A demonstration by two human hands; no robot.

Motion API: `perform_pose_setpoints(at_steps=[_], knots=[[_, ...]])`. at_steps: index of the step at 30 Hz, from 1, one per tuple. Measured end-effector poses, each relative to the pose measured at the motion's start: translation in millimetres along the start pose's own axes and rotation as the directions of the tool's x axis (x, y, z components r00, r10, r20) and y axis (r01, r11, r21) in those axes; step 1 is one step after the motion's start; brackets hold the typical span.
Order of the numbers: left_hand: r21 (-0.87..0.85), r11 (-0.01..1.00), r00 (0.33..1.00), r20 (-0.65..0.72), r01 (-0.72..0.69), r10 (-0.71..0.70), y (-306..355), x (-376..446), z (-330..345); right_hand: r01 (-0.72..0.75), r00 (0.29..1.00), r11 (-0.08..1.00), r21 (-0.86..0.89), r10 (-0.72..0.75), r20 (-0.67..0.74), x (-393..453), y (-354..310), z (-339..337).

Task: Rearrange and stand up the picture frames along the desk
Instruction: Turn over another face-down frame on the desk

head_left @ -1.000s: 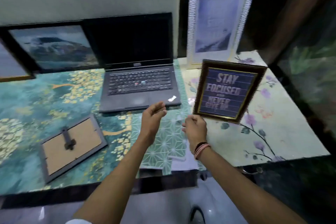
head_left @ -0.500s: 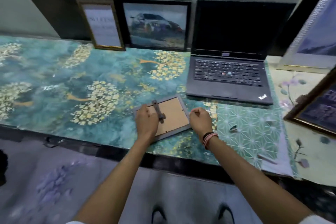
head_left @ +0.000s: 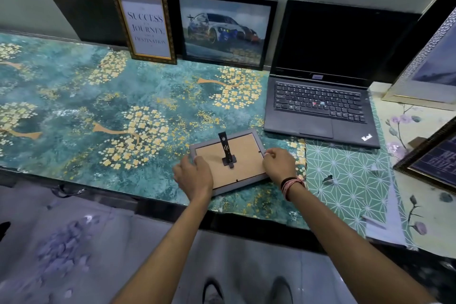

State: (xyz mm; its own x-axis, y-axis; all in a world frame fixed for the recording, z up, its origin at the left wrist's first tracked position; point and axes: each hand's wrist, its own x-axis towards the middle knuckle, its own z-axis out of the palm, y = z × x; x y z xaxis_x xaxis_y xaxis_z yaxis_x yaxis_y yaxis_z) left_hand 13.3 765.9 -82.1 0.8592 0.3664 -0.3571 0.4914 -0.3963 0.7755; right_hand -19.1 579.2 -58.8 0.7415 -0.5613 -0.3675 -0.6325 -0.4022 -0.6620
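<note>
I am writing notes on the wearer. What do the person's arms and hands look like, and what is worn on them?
Both forearms are bare, with no sleeves over them. The right wrist carries a stack of bands: a dark one and several thin red and pale threads. The left hand and right hand wear no gloves, and no rings can be made out. A pale edge at the lower right corner may be a sleeve.

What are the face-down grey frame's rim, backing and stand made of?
Small grey picture frame: its rim looks like matte plastic or painted wood, a uniform grey with no visible grain. Tan backing board: likely fibreboard or card, flat brown and dull. Black easel stand: probably plastic, though metal is possible.
</note>
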Motion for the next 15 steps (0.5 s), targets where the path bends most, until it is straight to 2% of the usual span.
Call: perform_pose_setpoints(at_steps=[3,8,12,15], knots=[[0.020,0.999,0.995,0.084,0.043,-0.044,3.8,-5.9,0.7,-0.023,1.000,1.000,-0.011,0.023,0.009,2.6,-6.4,6.5],[0.073,0.996,0.988,0.139,0.058,-0.068,14.3,4.4,-5.9,-0.188,0.982,0.975,0.117,0.185,0.039,11.3,-22.0,-2.8],[-0.055,0.993,0.981,0.167,0.105,-0.094,20.2,12.5,-18.0,-0.298,0.952,0.918,0.261,0.263,0.159,19.2,-22.2,-9.8],[-0.276,0.939,0.954,0.268,0.206,-0.130,28.5,20.6,-31.3,-0.360,0.920,0.870,0.337,0.271,0.285,23.0,-22.9,-20.7]])
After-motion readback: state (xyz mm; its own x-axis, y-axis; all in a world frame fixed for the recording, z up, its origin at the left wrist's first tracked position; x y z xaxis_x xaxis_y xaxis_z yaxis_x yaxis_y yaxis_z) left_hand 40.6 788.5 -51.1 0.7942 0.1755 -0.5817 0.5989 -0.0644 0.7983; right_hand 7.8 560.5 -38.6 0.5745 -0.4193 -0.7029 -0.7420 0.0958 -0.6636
